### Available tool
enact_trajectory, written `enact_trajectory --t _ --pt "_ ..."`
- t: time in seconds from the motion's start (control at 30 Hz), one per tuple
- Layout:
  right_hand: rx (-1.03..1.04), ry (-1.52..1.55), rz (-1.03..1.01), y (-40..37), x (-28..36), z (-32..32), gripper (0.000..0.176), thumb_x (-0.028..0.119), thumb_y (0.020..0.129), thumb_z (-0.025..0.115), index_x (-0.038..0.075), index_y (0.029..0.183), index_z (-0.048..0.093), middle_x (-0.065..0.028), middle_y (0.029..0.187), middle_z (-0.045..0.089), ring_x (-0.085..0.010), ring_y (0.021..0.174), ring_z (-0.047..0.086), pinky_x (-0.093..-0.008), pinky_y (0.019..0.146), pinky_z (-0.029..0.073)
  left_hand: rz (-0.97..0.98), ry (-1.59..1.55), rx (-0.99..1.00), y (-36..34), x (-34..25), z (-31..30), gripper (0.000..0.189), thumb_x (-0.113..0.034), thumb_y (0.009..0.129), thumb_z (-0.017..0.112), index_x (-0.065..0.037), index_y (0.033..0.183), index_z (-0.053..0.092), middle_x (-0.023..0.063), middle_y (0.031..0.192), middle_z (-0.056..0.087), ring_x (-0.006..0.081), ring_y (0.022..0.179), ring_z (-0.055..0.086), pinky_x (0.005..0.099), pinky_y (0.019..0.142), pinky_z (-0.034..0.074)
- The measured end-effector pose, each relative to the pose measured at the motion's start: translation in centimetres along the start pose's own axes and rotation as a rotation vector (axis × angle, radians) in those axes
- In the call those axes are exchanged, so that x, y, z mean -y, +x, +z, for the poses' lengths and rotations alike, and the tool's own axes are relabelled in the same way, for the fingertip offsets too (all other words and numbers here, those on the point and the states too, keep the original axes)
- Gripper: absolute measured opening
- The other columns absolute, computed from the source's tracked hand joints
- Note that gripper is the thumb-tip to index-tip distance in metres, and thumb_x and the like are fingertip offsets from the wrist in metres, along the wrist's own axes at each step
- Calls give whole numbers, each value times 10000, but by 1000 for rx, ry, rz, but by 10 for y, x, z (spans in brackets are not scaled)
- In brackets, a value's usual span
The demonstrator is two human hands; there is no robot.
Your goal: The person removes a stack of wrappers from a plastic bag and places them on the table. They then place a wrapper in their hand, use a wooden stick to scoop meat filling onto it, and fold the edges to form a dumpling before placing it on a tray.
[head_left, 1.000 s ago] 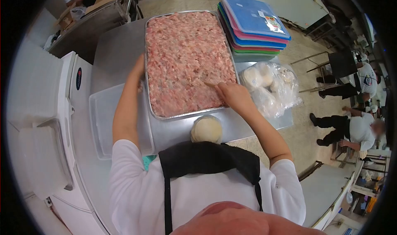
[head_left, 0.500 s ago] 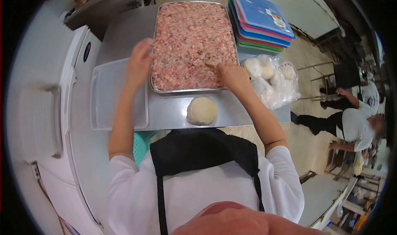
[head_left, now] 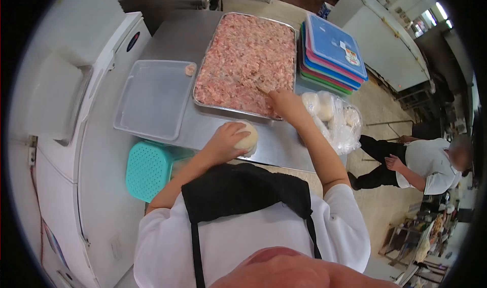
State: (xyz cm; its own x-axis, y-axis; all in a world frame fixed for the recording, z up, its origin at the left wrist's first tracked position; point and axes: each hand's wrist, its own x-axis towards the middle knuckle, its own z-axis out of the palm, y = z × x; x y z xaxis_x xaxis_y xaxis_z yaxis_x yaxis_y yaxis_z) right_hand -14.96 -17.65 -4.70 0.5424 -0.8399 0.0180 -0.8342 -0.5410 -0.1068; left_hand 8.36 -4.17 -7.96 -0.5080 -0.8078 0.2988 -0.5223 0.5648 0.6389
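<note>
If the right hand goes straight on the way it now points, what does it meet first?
The right hand likely meets pink ground meat in the rectangular silver metal tray; depth is unclear.

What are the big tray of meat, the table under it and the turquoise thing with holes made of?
Tray: probably metal, maybe aluminium; its thin rim is silvery and shiny.
Table: looks like metal, perhaps stainless steel; grey and smooth, with soft reflections.
Turquoise thing: likely plastic; evenly coloured, with neat rows of holes.
</note>
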Motion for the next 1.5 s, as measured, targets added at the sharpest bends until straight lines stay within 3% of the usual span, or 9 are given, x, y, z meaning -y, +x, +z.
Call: enact_trajectory --t 0.3,0.4,0.7,0.93,1.03,1.13,1.23,1.33,1.5 --pt "-54 109 8 -17 3 9 248 122 873 502 69 1103 576 -165 904 633 -354 847 648 -456 691 530 -52 168 -91 -1 -12 16 488 -155 687 769 -43 1137 616 142 1234 554 335 1150 501 415 963 413" --pt "-73 183 4 -29 2 10 271 166 919 480 89 1169 550 -157 1009 605 -360 902 624 -457 714 514 -77 249 -89 4 -25 11 455 -157 683 766 -44 1102 630 130 1203 559 326 1117 506 412 930 427" --pt "-184 130 24 -47 8 10 198 79 859 480 18 1028 563 -165 961 597 -348 884 633 -442 727 526 -141 199 -87 16 -17 20 259 -137 694 762 -34 877 612 119 964 541 325 951 515 418 821 434" --pt "-136 92 167 -26 20 3 188 78 846 481 -10 928 626 -210 988 609 -365 918 633 -452 759 522 -3 129 -18 16 -1 12 270 -247 775 711 -43 927 620 129 914 549 328 910 524 429 822 429" --pt "-111 122 213 -15 28 10 210 111 859 492 5 970 635 -210 1016 605 -377 928 624 -465 785 511 39 63 99 14 2 -2 351 -278 798 706 -40 1046 632 133 982 580 326 985 540 418 879 428" --pt "-117 178 251 -21 27 0 267 194 906 499 43 1077 637 -206 1068 590 -395 935 608 -479 838 481 -7 -116 -22 11 19 -24 404 -294 830 689 -42 1139 623 144 1086 600 325 1096 531 402 960 408" --pt "-481 132 366 -27 0 13 266 235 906 495 48 1036 631 -223 1004 608 -396 966 606 -485 805 497 -121 101 -325 13 57 -62 367 -273 889 624 -41 1172 605 161 1227 553 337 1187 488 422 1017 380" --pt "-246 195 559 -29 -41 33 256 230 911 505 66 1066 625 -225 1049 602 -396 984 595 -474 808 498 -243 174 -445 25 121 -83 394 -255 928 562 -29 1250 549 210 1341 455 375 1255 417 444 1061 327" --pt "-391 144 491 -26 -52 20 274 178 881 570 85 1134 619 -223 1171 569 -376 1055 573 -463 825 499 -293 255 -594 58 162 -58 469 -254 943 524 -39 1354 454 266 1426 337 414 1333 307 480 1096 256"
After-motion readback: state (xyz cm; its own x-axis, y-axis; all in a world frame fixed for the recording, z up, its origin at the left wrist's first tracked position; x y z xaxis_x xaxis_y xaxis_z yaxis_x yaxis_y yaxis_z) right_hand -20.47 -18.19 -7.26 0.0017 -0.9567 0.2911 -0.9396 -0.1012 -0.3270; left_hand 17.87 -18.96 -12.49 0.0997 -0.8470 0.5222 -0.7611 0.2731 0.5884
